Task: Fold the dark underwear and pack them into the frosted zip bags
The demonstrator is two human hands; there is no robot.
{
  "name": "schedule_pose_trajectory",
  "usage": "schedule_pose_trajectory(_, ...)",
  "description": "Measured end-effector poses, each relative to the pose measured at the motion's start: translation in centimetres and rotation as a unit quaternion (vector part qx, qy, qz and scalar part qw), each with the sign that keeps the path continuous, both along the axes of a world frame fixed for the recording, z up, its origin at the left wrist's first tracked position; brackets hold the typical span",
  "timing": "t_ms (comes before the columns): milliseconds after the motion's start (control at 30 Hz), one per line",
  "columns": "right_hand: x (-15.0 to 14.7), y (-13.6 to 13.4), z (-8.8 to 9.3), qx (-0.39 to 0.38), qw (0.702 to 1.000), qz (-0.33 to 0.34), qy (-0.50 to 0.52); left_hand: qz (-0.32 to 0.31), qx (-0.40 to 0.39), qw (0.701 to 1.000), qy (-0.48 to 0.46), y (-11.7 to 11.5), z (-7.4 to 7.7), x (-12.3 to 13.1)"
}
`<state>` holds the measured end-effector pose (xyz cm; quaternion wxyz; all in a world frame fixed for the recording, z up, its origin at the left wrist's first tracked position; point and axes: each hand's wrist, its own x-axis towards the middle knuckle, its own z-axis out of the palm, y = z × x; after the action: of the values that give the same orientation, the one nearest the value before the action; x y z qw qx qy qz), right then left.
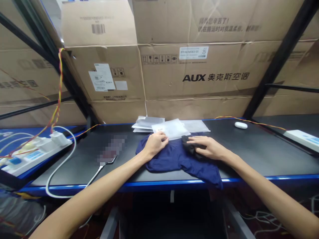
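- at far left we see a long white plastic power strip (37, 154) with plugs in it, and twisted red-and-yellow wires (59, 83) hanging above it.
- next, a smooth white cable (50, 176) loops over the blue front edge (174, 186) of the flat black tabletop (264, 149); another white lead runs to a flat, mostly blurred-out device (111, 151).
- our left hand (157, 144) rests on the dark navy-blue stretchy cloth (165, 161), fingers curled, fingertips by the near edge of a translucent white flat packet (171, 127); we cannot tell whether they pinch anything.
- the navy cloth lies crumpled in front of us at the middle of the table, one end drooping over the front edge; more pale flat packets (147, 122) lie behind it.
- our right hand (206, 146) lies over a bunched black soft piece (190, 146) on the cloth, thumb and fingers apart; we cannot tell whether they grip it.
- farther right sit a small white oval case (241, 125) and a second white power strip (302, 139).
- behind everything stand brown printed cardboard panels (199, 86).
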<state>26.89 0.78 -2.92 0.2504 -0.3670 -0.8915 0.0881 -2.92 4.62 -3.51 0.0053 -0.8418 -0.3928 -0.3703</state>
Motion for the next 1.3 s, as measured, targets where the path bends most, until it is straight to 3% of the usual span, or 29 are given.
schedule_pose_trajectory(400, -1.4, -0.5, 1.9, -0.013, 0.983, -0.078, 0.166, -0.006, 0.012, 0.999, 0.039, 0.2, -0.6, 0.0)
schedule_pose_trajectory(500, -3.3, -0.6, 2.0, 0.023, 0.991, -0.046, 0.125, -0.012, 0.015, 0.999, 0.043, 0.1, -0.7, 0.1)
schedule_pose_trajectory(633, -5.3, -0.8, 1.1, 0.074, 0.997, 0.02, -0.004, -0.024, 0.014, 0.999, 0.032, 0.0, -0.7, 0.1)
schedule_pose_trajectory(733, -5.5, -1.0, 0.8, 0.07, 0.995, 0.051, -0.059, -0.036, 0.01, 0.999, 0.022, 0.0, -0.8, 0.1)
schedule_pose_trajectory(1000, -4.6, 0.1, 1.8, -0.07, 0.991, 0.08, -0.08, -0.079, 0.003, 0.997, -0.019, -0.1, -0.6, 0.1)
schedule_pose_trajectory(1300, -6.1, 1.4, 1.5, -0.031, 0.999, 0.025, -0.035, -0.056, -0.049, 0.993, -0.086, -0.6, -0.2, 0.0)
